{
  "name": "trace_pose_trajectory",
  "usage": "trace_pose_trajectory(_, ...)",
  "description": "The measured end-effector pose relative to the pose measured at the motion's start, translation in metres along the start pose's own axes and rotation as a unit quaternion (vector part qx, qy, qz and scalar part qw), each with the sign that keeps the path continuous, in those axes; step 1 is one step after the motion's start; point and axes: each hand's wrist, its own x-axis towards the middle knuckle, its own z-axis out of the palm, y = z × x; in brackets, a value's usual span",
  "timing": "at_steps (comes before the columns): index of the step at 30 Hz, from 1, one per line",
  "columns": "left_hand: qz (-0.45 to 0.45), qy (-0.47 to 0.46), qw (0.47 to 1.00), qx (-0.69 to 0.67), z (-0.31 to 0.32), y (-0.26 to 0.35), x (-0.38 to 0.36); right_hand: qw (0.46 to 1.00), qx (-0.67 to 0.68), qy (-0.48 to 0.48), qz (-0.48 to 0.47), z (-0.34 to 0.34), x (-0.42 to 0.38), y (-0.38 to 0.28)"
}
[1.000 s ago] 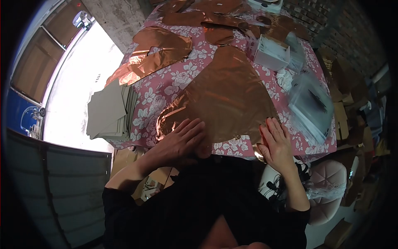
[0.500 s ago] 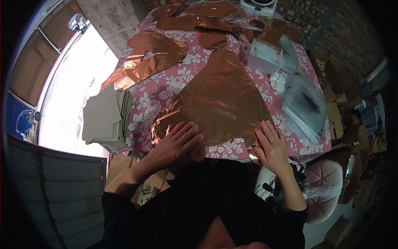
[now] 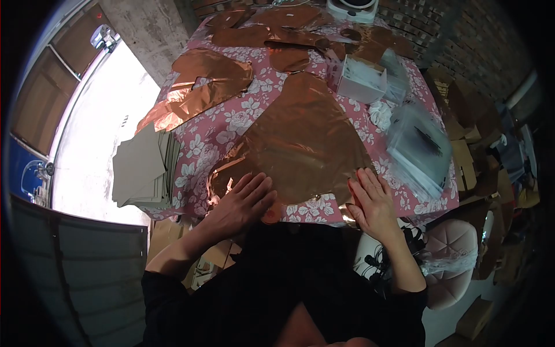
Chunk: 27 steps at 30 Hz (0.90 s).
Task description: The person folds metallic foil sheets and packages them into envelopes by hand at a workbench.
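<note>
A flat, copper-coloured foil balloon [image 3: 306, 144] lies spread on the table in front of me, narrow at its far end and wide near my body. My left hand [image 3: 245, 199] rests palm down on its lower left part, fingers stretched out. On its lower right part lies my right hand [image 3: 373, 199], fingers extended and the thumb apart. Neither hand grips anything. The foil is creased and shiny beside my left hand. My palms hide parts of the near edge.
A pink floral tablecloth [image 3: 240, 118] covers the table. Grey card sheets [image 3: 139, 168] are stacked at left, with another foil balloon [image 3: 214, 75] beyond. On the right are clear plastic bags [image 3: 419, 150] and a white box [image 3: 361, 84]. A padded stool [image 3: 454, 254] stands at lower right.
My left hand has shifted slightly left and lies flatter on the foil. My right hand has hardly moved. The whole view has shifted a little.
</note>
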Motion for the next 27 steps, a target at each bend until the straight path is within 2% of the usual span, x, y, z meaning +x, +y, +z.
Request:
trace_pose_trajectory(5, 0.005, -0.006, 0.999, 0.044, 0.001, 0.003, 0.002, 1.0, -0.006, -0.002, -0.001, -0.003, 0.0, -0.001)
trace_pose_trajectory(8, -0.01, -0.005, 1.0, 0.009, 0.003, 0.005, 0.002, 1.0, -0.003, -0.005, -0.004, -0.003, 0.0, -0.001)
trace_pose_trajectory(27, -0.005, 0.012, 0.999, 0.033, 0.006, 0.019, -0.01, 1.0, -0.015, 0.006, -0.007, -0.004, 0.001, -0.002)
